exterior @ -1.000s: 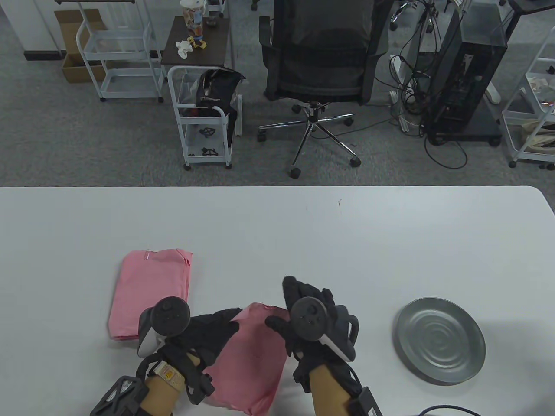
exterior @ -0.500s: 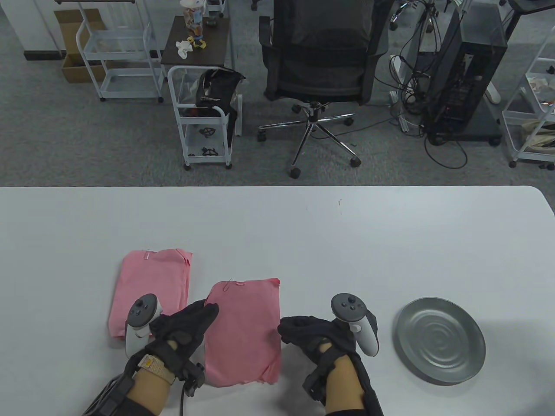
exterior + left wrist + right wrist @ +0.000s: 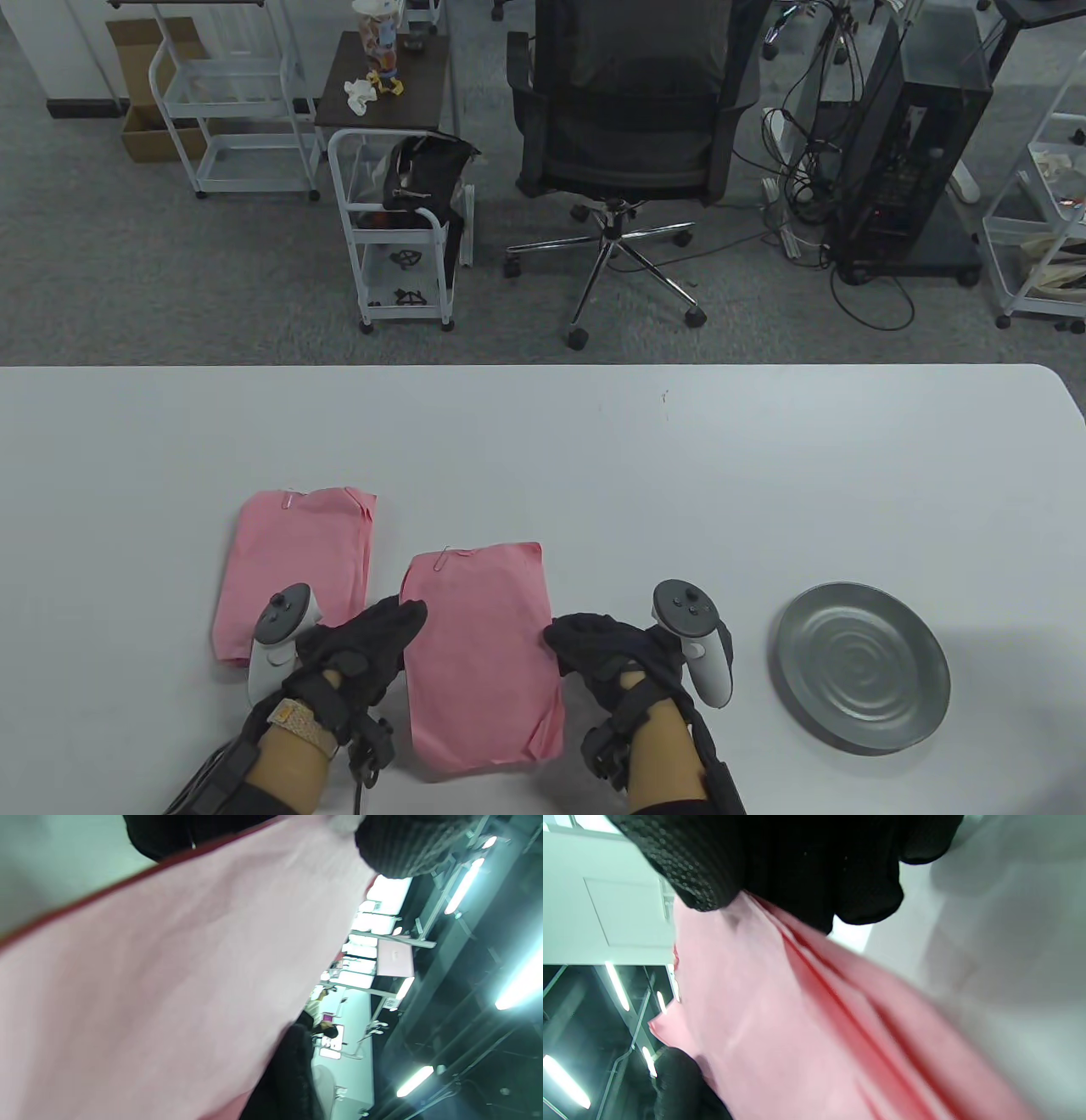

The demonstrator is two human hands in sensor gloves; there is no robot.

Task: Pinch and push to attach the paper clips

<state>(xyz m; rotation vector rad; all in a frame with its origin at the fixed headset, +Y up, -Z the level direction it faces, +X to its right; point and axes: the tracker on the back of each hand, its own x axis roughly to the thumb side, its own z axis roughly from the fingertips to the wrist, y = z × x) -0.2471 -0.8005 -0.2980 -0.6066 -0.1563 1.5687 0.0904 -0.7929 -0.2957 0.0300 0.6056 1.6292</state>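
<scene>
A pink paper stack (image 3: 479, 654) lies in front of me on the white table (image 3: 594, 458), with a silver paper clip (image 3: 448, 557) on its far left corner. My left hand (image 3: 366, 645) holds the stack's left edge and my right hand (image 3: 598, 649) holds its right edge. In the left wrist view the pink paper (image 3: 169, 984) fills the frame under a gloved fingertip (image 3: 403, 844). In the right wrist view gloved fingers (image 3: 797, 866) press on the pink sheets (image 3: 776, 1027). A second pink stack (image 3: 293, 577) with its own clip (image 3: 288, 499) lies to the left.
A round grey metal plate (image 3: 861, 666) sits on the table to the right of my right hand. The table's far edge runs across the middle of the view, with an office chair (image 3: 624, 110) and carts on the floor beyond it.
A second ago both hands held the stack raised, my right hand at its far edge. The stack now lies flat, a hand at each side, turned slightly and slid a little toward me.
</scene>
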